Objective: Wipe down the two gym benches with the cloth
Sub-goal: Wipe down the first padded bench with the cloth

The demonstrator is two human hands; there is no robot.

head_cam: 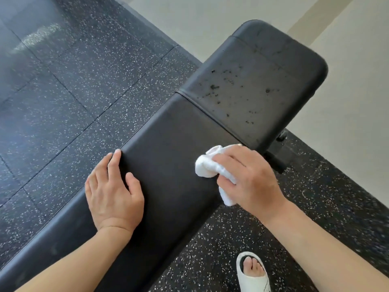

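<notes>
The white cloth point(212, 165) is gripped bunched in the right hand point(248, 178) at centre right, on the long pad of the bench point(179, 144). The left hand point(113, 190) rests flat, fingers relaxed. Wiping judged underway; the speckled pad point(252, 85) at upper right likely needs passes next.

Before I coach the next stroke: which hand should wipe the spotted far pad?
Right. The right hand already grips the cloth beside the spotted pad; the left hand rests empty on the bench edge.
</notes>
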